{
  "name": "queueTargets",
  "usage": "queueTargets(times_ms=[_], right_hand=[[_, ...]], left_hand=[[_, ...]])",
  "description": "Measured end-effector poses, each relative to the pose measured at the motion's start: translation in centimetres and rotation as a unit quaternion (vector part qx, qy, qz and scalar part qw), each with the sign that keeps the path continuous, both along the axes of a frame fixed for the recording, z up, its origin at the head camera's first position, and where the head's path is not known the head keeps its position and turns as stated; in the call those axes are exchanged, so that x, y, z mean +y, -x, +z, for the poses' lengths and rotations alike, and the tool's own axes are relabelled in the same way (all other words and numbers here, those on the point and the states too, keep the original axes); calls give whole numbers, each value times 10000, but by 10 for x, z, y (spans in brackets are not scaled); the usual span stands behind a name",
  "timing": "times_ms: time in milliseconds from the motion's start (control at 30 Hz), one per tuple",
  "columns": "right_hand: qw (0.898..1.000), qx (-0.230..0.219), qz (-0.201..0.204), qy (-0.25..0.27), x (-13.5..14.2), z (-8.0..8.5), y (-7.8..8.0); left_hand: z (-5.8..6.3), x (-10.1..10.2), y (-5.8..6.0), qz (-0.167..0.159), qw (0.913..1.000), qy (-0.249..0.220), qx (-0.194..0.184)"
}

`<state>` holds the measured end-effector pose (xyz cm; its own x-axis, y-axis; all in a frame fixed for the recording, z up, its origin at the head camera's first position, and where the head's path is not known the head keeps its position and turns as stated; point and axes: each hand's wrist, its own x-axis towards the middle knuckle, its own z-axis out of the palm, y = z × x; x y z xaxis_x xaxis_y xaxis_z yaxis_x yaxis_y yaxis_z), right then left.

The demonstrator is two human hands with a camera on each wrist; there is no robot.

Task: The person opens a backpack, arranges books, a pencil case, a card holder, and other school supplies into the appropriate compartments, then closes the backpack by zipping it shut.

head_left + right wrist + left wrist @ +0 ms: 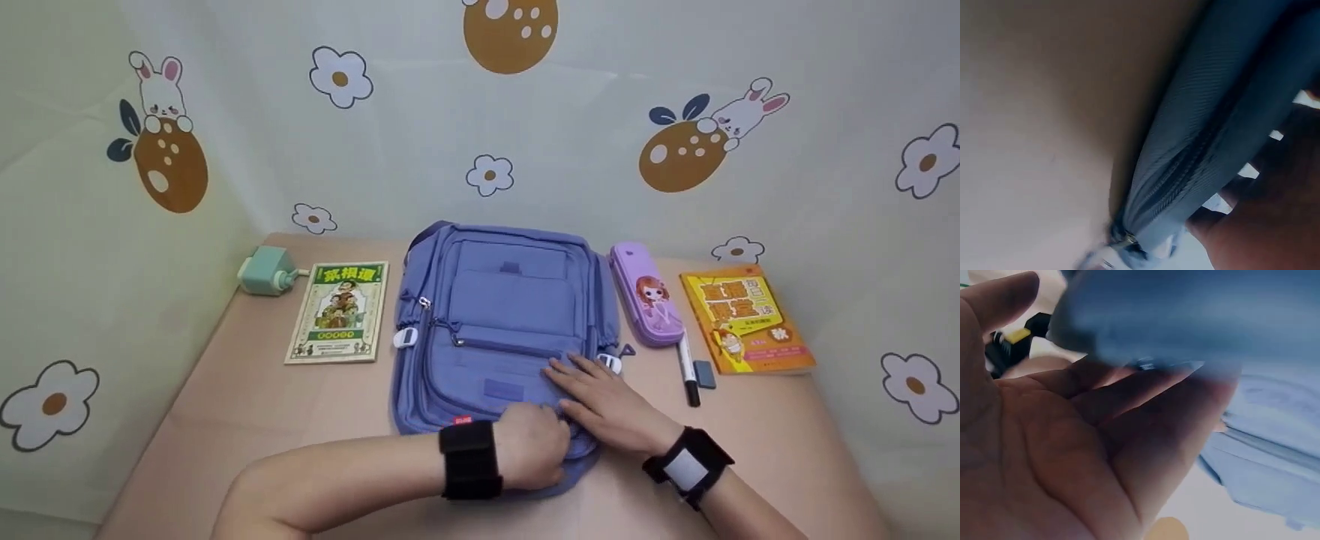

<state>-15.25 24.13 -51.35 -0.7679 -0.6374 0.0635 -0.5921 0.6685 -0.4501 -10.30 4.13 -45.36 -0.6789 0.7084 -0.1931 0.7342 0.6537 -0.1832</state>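
Observation:
A blue backpack (517, 300) lies front side up on the table. My left hand (531, 444), fingers curled, pinches a zipper pull at the bag's lower right edge; its fingertips are hidden behind the blue fabric in the left wrist view. My right hand (611, 401) rests on the lower right of the bag with fingers spread and fairly straight. Seen from the right wrist, a zipper slider (1129, 239) sits at the end of a zipper track (1179, 174) along the bag's edge. A horizontal front zipper (517, 347) crosses the bag higher up.
Left of the bag lie a green-titled book (337, 315) and a teal pencil sharpener (268, 271). On its right are a purple pencil case (646, 296), a marker (688, 367), a small blue-grey eraser (704, 374) and an orange book (746, 321). A patterned curtain (405, 135) stands behind the table.

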Motion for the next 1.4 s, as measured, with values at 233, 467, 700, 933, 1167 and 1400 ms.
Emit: queueTargets(times_ms=[233, 467, 700, 933, 1167, 1400], right_hand=[[9798, -579, -1466, 1230, 36, 25, 18], [9710, -133, -2386, 56, 56, 16, 36], [9782, 320, -2048, -133, 55, 0, 44], [9768, 454, -2089, -105, 55, -7, 47], [9738, 583, -2197, -1, 57, -14, 47], [9688, 340, -2422, 393, 56, -15, 48]], left_hand=[[5, 35, 15, 407, 9983, -382, -149], [-7, 57, 26, 481, 9988, -71, 59], [-7, 50, 37, 75, 9990, -387, -191], [-2, 31, 58, -7, 9741, -1453, -1731], [-6, 23, 67, -58, 9559, -1924, -2216], [-5, 23, 68, -44, 9560, -1833, -2290]])
